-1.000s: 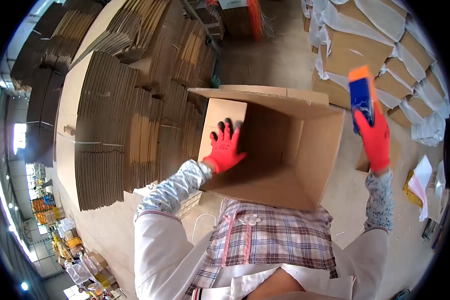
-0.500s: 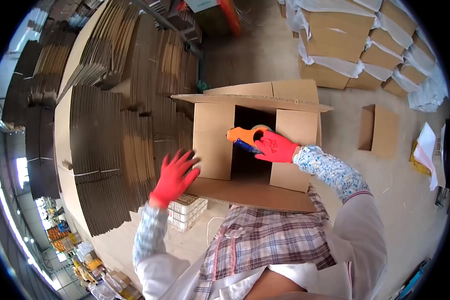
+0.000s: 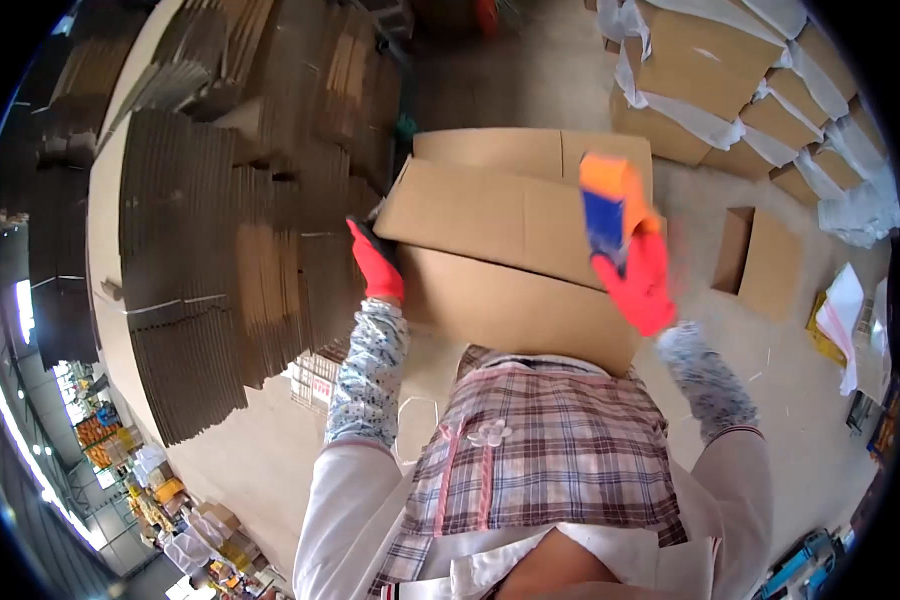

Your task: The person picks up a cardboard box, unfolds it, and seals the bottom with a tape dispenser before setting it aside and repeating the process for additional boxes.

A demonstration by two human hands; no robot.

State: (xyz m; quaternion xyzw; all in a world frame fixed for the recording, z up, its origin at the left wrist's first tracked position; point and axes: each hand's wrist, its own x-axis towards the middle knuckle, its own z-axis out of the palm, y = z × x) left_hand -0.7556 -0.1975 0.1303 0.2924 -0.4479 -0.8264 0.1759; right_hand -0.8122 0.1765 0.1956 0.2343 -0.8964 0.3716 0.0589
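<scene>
A brown cardboard box stands in front of my body, its two long top flaps folded inward and slightly raised where they meet. At the box's left end is my left hand, in a red glove with a dark palm, fingers extended against the corner of the flap. My right hand, also red-gloved and blurred by motion, grips an orange and blue tape dispenser above the right end of the box. The dispenser's tape cannot be made out.
Tall stacks of flattened cardboard rise close on the left. Packed cartons with white plastic sheeting are piled at the upper right. A small open carton lies on the floor at right, and a white crate stands lower left.
The box's long flaps have been folded over its opening. My left hand has moved up to the box's left end; my right hand has lifted the tape dispenser out to the right.
</scene>
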